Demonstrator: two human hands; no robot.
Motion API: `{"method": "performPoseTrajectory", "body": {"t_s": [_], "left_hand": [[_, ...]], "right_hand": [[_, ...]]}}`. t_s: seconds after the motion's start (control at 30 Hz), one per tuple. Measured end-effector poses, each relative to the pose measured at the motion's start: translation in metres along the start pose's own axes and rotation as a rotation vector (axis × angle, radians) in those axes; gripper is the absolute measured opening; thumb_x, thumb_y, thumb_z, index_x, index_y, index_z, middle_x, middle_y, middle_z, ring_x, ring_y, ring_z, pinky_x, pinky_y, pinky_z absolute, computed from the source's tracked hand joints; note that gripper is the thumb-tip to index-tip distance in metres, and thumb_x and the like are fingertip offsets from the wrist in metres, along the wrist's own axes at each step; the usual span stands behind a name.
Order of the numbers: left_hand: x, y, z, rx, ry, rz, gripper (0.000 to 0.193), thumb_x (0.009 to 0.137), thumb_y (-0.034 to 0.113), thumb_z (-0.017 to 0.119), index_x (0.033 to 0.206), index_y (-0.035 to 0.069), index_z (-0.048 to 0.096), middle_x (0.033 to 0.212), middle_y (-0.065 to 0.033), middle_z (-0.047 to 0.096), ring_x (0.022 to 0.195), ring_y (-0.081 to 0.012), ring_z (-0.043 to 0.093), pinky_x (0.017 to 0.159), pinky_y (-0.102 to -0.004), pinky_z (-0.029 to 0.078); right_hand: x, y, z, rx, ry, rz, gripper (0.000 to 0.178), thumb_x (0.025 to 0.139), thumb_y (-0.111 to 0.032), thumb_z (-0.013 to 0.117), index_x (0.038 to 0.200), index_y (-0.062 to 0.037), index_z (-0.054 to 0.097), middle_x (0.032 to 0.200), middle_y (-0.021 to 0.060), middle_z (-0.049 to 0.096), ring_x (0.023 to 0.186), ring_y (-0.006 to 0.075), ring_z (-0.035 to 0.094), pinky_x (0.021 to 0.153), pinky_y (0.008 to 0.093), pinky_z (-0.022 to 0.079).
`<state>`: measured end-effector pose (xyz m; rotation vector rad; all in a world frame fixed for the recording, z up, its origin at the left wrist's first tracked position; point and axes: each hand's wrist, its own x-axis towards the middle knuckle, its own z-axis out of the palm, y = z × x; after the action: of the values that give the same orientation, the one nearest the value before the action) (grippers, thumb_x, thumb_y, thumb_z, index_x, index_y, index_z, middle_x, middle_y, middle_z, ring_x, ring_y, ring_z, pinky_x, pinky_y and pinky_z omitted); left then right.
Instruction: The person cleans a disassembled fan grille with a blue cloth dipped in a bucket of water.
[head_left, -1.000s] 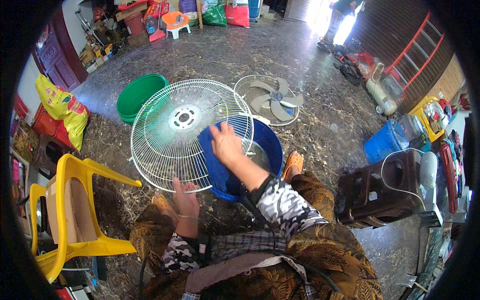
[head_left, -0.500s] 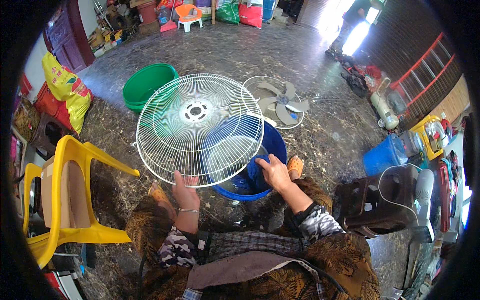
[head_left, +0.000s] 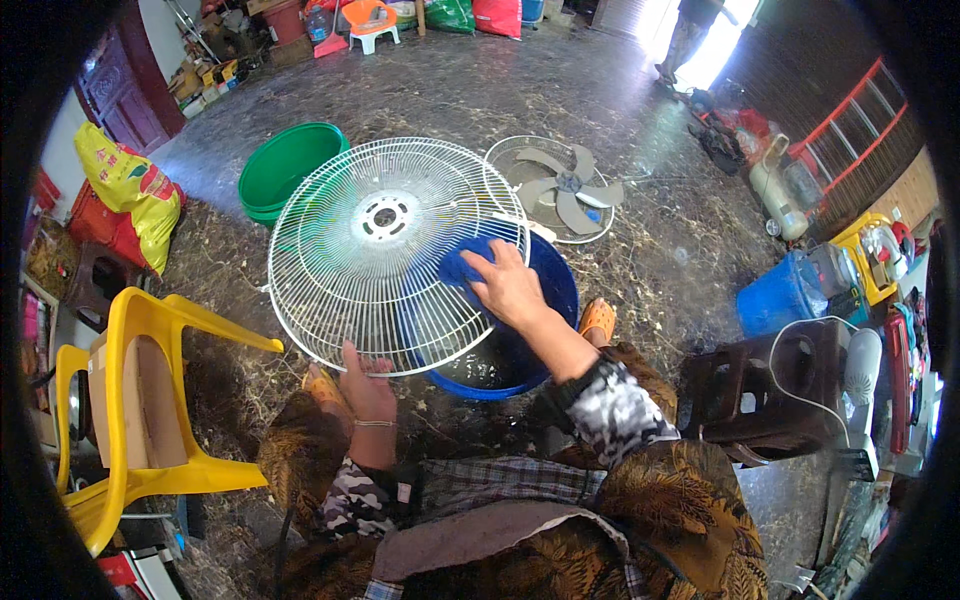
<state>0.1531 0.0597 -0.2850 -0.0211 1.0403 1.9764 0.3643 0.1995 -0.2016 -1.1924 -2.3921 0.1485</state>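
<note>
A white round fan grille (head_left: 330, 225) tilts over a blue bucket (head_left: 560, 290) with water in its bottom. My left hand (head_left: 370, 390) grips the grille's near rim, thumb on top. In my right hand (head_left: 510, 288) is a bunched blue cloth (head_left: 464, 262), pressed against the right part of the grille's wires. My fingers partly cover the cloth. Beyond the bucket, grey fan blades (head_left: 570, 182) rest on a second fan grille (head_left: 505, 155) on the floor.
A green tub (head_left: 290, 165) stands behind the grille. To my left is a yellow plastic chair (head_left: 190, 470) with cardboard on it. A dark brown stool (head_left: 770, 385) and a blue bin (head_left: 775, 295) stand at right. One person (head_left: 690, 35) is by the bright doorway.
My right hand has lifted the blue cloth from inside the bucket up and left onto the grille. My left hand keeps its hold on the rim. The person at the doorway has shifted.
</note>
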Motion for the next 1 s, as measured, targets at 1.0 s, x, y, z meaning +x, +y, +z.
{"method": "performPoseTrajectory", "body": {"t_s": [1.0], "left_hand": [[-0.014,0.004,0.016,0.204,0.173,0.097,0.038,0.082,0.039,0.067,0.097,0.006,0.056,0.060,0.0034,0.037,0.050,-0.0075,0.040,0.045,-0.0262,0.038]], "right_hand": [[-0.063,0.027,-0.008,-0.047,-0.306,0.316,0.031,0.077,-0.011,0.057,0.106,-0.0021,0.052,0.091,0.0219,0.063,0.081,0.0406,0.063,0.073,0.0482,0.052]]}}
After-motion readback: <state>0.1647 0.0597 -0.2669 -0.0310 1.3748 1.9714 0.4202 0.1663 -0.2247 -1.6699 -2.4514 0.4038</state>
